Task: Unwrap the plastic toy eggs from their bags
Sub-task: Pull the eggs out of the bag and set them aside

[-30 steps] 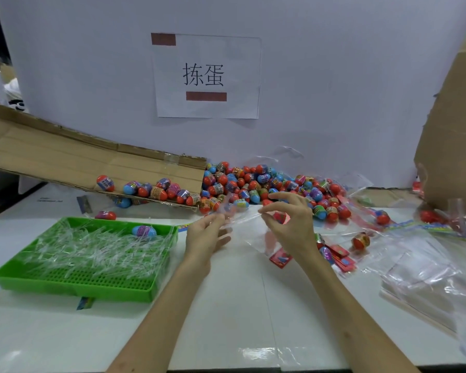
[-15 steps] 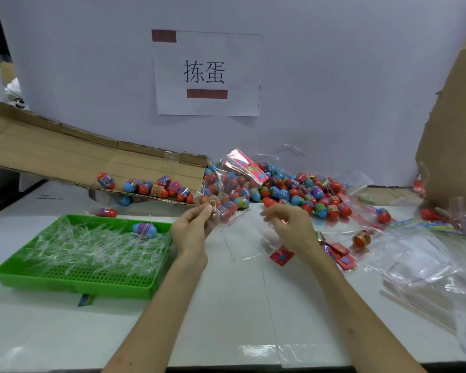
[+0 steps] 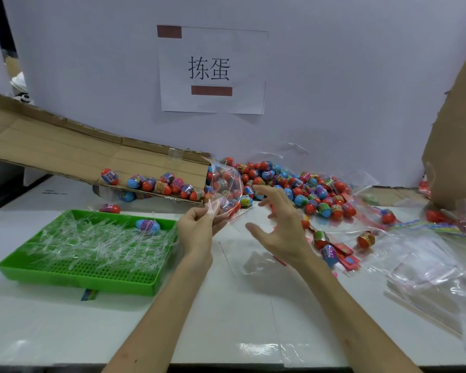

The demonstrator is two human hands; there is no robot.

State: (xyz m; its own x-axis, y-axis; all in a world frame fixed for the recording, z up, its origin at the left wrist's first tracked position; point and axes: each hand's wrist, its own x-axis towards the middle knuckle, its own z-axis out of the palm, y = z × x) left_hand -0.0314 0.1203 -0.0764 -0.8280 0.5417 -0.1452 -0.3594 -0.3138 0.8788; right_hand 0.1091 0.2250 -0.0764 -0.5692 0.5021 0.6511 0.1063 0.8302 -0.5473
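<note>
White surface (image 3: 51, 319) below a white wall (image 3: 347, 76): we note our left grip (image 3: 198, 228) pinching a clear bag (image 3: 225, 184) by its lower corner, in front of the egg pile (image 3: 301, 188). Our right grip (image 3: 279, 227) hangs spread, holding nothing, just beside the bag.

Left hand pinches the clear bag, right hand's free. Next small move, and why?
Probably bring the right hand to the clear plastic bag and pinch its free edge: the left hand pinches only one corner, the bag stands raised, and the right hand is open beside it, holding nothing.
</note>
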